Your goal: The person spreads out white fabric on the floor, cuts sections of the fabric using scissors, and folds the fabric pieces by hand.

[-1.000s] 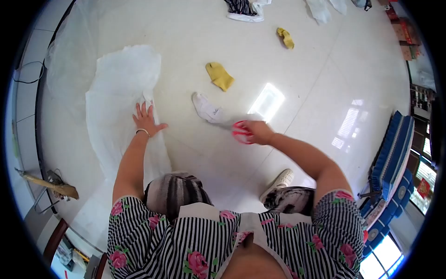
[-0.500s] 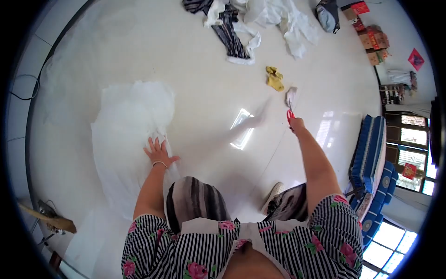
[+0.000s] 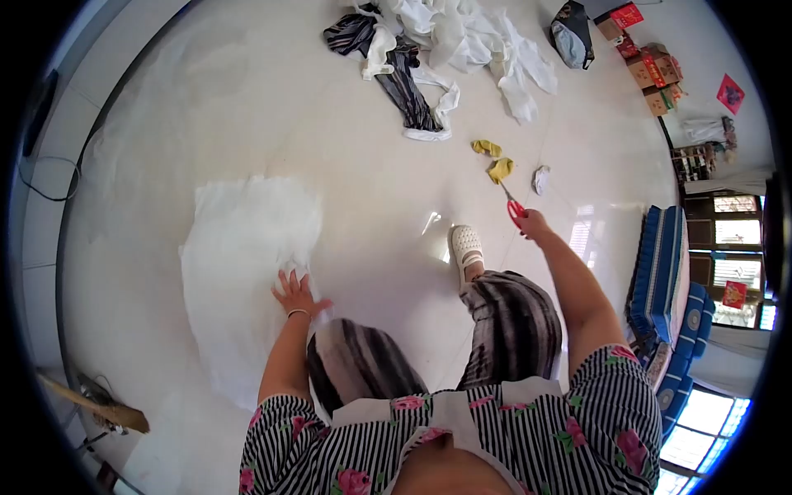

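Observation:
My left hand [image 3: 297, 294] lies flat with its fingers spread on the right edge of a thin white cloth [image 3: 239, 264], which is laid out on the floor. In my right hand [image 3: 532, 224] I grip a pair of scissors [image 3: 516, 212] by the red handles. Their blades point away from me, with the tips at or very near a crumpled yellow scrap [image 3: 501, 171]; I cannot tell whether they touch. Another yellow scrap [image 3: 487, 148] lies just beyond it. To the right is a small crumpled whitish scrap [image 3: 540, 180].
A heap of white cloth [image 3: 470, 41] and a dark striped garment [image 3: 410, 95] lie ahead. Farther right are a dark bag [image 3: 571, 37] and cardboard boxes [image 3: 653, 70]. A blue couch [image 3: 656, 264] stands at right, a broom [image 3: 115, 412] at lower left. My shoe [image 3: 467, 247] is between my hands.
The scissors have swung from the whitish scrap over to a yellow scrap on its left. My right foot has stepped forward. My left hand stays on the white cloth, while the view has shifted slightly.

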